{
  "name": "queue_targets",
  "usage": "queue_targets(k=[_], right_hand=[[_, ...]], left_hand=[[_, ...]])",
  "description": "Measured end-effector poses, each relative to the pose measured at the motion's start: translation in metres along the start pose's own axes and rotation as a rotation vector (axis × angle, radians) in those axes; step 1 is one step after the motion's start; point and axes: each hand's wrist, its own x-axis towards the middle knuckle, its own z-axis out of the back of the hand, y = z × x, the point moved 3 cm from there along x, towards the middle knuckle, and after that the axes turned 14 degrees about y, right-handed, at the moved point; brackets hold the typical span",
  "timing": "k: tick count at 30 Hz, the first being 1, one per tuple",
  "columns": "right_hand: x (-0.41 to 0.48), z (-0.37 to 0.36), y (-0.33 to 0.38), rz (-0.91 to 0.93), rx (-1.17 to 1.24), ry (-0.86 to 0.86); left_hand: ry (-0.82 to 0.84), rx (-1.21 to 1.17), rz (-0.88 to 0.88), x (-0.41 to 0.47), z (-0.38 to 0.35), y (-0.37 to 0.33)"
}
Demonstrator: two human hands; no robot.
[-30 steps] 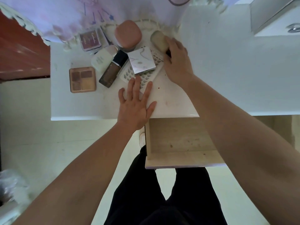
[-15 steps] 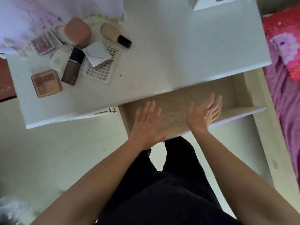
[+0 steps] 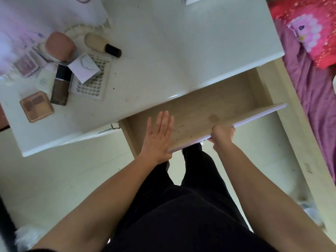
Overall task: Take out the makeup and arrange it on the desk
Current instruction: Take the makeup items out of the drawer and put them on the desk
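The makeup lies in a cluster on the white desk (image 3: 181, 42), up at ten o'clock from my hands. A brown eyeshadow palette (image 3: 36, 106) sits nearest the desk's front edge. At one o'clock from it a dark foundation bottle (image 3: 61, 86) lies flat, with a small white bottle (image 3: 45, 79) touching it on the nine o'clock side. At three o'clock from the foundation is a white lash tray (image 3: 91, 88), and a square white compact (image 3: 84, 69) rests tilted on the tray's far end. Beyond them, toward twelve, sit a rounded pink case (image 3: 60, 46) and a beige bottle with a black cap (image 3: 101, 44) lying on its side, cap pointing to four o'clock. A blush palette (image 3: 27, 64) sits at nine o'clock from the pink case.

My left hand (image 3: 158, 135) is flat, fingers straight and together, lying over the front edge of the pulled-out drawer (image 3: 209, 110). My right hand (image 3: 222, 135) grips that same front edge, fingers curled under it. A purple bedsheet (image 3: 312, 79) lies at three o'clock.
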Motion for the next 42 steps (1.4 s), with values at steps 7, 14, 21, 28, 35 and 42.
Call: queue_targets(k=[7, 14, 21, 28, 35, 42], right_hand=[[-0.008, -0.007, 0.028, 0.051, 0.293, 0.037], [-0.009, -0.007, 0.062, 0.045, 0.139, 0.037], [-0.015, -0.011, 0.075, 0.052, 0.062, 0.095], [-0.015, -0.034, 0.147, 0.209, 0.108, 0.186], [0.002, -0.039, 0.141, 0.273, 0.070, 0.162], [0.003, -0.035, 0.139, 0.279, -0.069, 0.175]], left_hand=[[-0.042, 0.018, 0.102, 0.013, 0.018, 0.039], [-0.117, -0.065, 0.146, 0.024, 0.032, 0.050], [-0.078, 0.000, 0.165, 0.029, 0.040, 0.056], [-0.392, 0.105, 0.215, 0.056, 0.069, 0.082], [-0.411, 0.003, 0.225, 0.052, 0.060, 0.084], [-0.242, 0.015, 0.299, 0.052, 0.066, 0.078]])
